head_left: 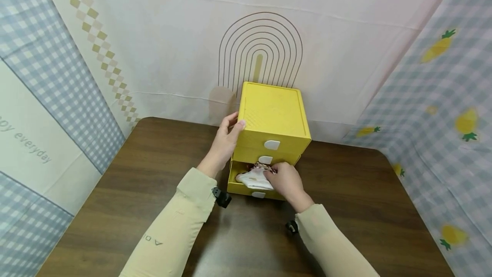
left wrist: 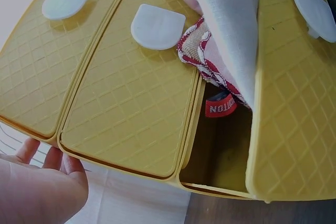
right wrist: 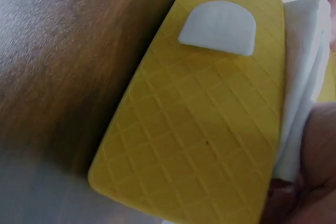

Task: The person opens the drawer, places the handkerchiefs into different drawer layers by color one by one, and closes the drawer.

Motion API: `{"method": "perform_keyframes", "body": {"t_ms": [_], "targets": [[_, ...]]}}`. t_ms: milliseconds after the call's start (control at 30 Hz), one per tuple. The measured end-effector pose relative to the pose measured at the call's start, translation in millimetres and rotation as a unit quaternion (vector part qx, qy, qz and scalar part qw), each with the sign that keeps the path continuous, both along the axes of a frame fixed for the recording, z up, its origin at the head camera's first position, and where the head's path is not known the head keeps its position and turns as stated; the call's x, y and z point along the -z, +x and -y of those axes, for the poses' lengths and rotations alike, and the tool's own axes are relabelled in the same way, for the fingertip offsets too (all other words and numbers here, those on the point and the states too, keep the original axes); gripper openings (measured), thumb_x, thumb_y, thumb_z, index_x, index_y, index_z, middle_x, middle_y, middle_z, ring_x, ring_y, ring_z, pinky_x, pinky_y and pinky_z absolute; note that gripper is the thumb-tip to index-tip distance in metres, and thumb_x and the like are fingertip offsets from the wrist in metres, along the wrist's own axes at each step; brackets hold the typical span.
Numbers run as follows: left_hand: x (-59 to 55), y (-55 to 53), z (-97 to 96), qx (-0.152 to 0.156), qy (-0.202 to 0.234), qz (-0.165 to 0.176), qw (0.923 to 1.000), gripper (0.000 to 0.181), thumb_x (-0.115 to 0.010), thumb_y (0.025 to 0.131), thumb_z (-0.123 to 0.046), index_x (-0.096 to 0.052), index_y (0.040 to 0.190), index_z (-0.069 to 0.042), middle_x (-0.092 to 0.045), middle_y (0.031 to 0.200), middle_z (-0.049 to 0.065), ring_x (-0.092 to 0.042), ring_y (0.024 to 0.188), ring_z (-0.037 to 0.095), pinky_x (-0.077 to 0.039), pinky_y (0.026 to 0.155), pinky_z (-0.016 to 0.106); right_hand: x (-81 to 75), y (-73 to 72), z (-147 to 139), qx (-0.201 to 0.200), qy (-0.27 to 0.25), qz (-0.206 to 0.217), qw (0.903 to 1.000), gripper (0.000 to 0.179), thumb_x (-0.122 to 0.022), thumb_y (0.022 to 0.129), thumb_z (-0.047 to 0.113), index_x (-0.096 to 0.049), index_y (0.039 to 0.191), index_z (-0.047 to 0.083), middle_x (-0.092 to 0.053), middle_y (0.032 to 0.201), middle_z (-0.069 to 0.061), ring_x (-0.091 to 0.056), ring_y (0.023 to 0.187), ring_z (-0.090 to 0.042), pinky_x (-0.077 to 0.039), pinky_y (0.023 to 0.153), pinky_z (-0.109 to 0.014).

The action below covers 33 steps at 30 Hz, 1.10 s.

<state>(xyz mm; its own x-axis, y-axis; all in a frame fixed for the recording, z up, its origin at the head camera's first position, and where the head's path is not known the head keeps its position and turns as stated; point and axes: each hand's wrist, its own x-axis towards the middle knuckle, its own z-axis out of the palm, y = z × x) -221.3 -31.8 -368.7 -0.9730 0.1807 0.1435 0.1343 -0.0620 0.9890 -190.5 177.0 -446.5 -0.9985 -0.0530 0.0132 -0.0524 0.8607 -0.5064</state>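
A yellow drawer cabinet (head_left: 274,108) stands on the table, its lowest drawer (head_left: 235,187) pulled out. In that drawer's opening is a white cloth (head_left: 254,179) with red-and-white edging and a red tag (left wrist: 221,106). My right hand (head_left: 285,181) pinches the cloth from the right, over the drawer's front. The right wrist view shows the cloth (right wrist: 299,85) behind the drawer front, partly hidden by fingers. My left hand (head_left: 224,140) rests against the cabinet's left side, thumb at the top front corner. Its fingertips lie along the side wall in the left wrist view.
White tabs serve as drawer handles, such as the top one (head_left: 272,145). The upper two drawers look closed. Behind the brown wooden table (head_left: 169,148) hangs a patterned cloth backdrop (head_left: 173,46), with checked cloth (head_left: 434,140) along the right.
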Motion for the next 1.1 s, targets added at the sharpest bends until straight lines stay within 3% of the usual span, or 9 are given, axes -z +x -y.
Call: {"method": "perform_keyframes", "body": {"t_ms": [200,333,467,667,800,967,1100], "targets": [[0.7,-1.3,-0.3,-0.002,0.001,0.0,1.0,0.057,-0.049,0.101,-0.033,-0.03,0.149,-0.008,-0.037,0.143,0.011,-0.039,0.127,0.025,-0.034,0.105,0.04,-10.4,7.6,-7.3,-0.045,0.01,0.004,0.9989,0.022,-0.065,0.091,0.025,-0.064,0.075,0.01,-0.048,0.059,0.002,-0.039,0.051,-0.014,-0.034,0.051,-0.03],[0.4,-2.1,0.2,-0.004,-0.004,0.002,1.0,0.057,-0.05,0.101,-0.034,-0.031,0.149,-0.009,-0.037,0.143,0.011,-0.039,0.127,0.025,-0.034,0.105,0.039,-14.1,10.1,-13.7,-0.058,0.018,0.01,0.9981,0.014,-0.067,0.09,0.024,-0.068,0.086,0.011,-0.056,0.068,0.003,-0.046,0.057,-0.015,-0.038,0.055,-0.031],[0.5,-2.4,-0.1,-0.004,-0.004,0.002,1.0,0.056,-0.049,0.101,-0.034,-0.031,0.148,-0.009,-0.037,0.144,0.011,-0.039,0.127,0.024,-0.034,0.106,0.038,-11.9,9.4,-17.4,-0.071,0.008,0.011,0.9974,0.014,-0.067,0.091,0.023,-0.069,0.082,0.013,-0.055,0.066,0.005,-0.044,0.055,-0.013,-0.038,0.055,-0.03],[21.4,-20.6,-1.1,-0.004,0.003,0.008,1.0,0.059,-0.051,0.1,-0.038,-0.03,0.149,-0.014,-0.037,0.144,0.008,-0.039,0.127,0.023,-0.034,0.105,0.039,-6.6,3.6,-11.6,-0.09,-0.001,-0.001,0.996,0.025,-0.067,0.091,0.021,-0.063,0.067,0.016,-0.044,0.055,0.007,-0.035,0.051,-0.009,-0.031,0.053,-0.028],[29.5,-25.8,-1.2,-0.012,0.008,0.005,0.9999,0.06,-0.052,0.098,-0.045,-0.032,0.148,-0.018,-0.038,0.143,0.005,-0.039,0.125,0.021,-0.033,0.105,0.039,-5.3,0.7,-4.3,-0.076,0.06,0.004,0.9954,0.034,-0.066,0.092,0.021,-0.057,0.06,0.015,-0.04,0.052,0.006,-0.034,0.048,-0.011,-0.029,0.049,-0.029],[31.2,-24.3,-2.4,-0.018,0.008,-0.006,0.9998,0.061,-0.053,0.096,-0.049,-0.035,0.146,-0.02,-0.041,0.14,0.001,-0.042,0.122,0.02,-0.035,0.104,0.038,-6.8,-1.0,2.5,-0.055,0.181,0.024,0.9817,0.031,-0.063,0.093,0.018,-0.058,0.063,0.01,-0.049,0.055,-0.002,-0.047,0.048,-0.017,-0.04,0.045,-0.034],[31.5,-23.8,-3.4,-0.014,0.012,-0.011,0.9998,0.062,-0.054,0.095,-0.05,-0.036,0.146,-0.02,-0.042,0.138,0.002,-0.043,0.12,0.02,-0.036,0.102,0.039,-10.3,-1.6,3.9,-0.042,0.195,0.033,0.9792,0.027,-0.061,0.093,0.017,-0.059,0.067,0.009,-0.054,0.059,-0.005,-0.053,0.051,-0.02,-0.045,0.045,-0.037]]}}
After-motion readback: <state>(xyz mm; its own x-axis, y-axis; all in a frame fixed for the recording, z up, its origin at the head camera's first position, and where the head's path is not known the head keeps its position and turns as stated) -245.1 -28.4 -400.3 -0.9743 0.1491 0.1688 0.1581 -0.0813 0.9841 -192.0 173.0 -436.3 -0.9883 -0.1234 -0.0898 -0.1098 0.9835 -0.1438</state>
